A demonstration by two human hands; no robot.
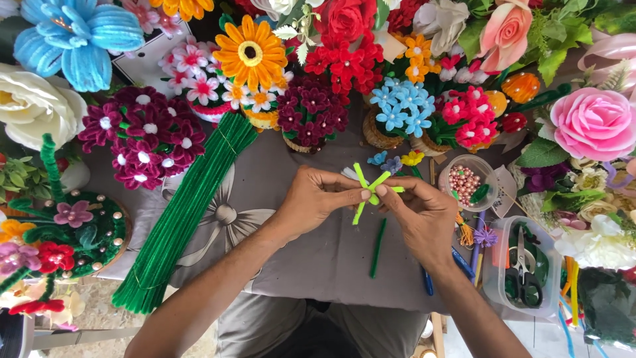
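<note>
Over a grey cloth-covered table [311,258], my left hand [317,199] and my right hand [421,212] meet and pinch several crossed lime-green pipe cleaner pieces [371,189]. Both hands' thumbs and fingertips close on the crossing point, and the short ends stick out above and below. A dark green pipe cleaner stem [377,246] lies on the cloth just below my hands.
A thick bundle of dark green pipe cleaners [189,212] lies diagonally at left. Pipe cleaner flower pots [311,113] and large fabric flowers [593,122] crowd the back and sides. At right stand a cup of pink beads [464,182] and a clear box holding scissors [523,268].
</note>
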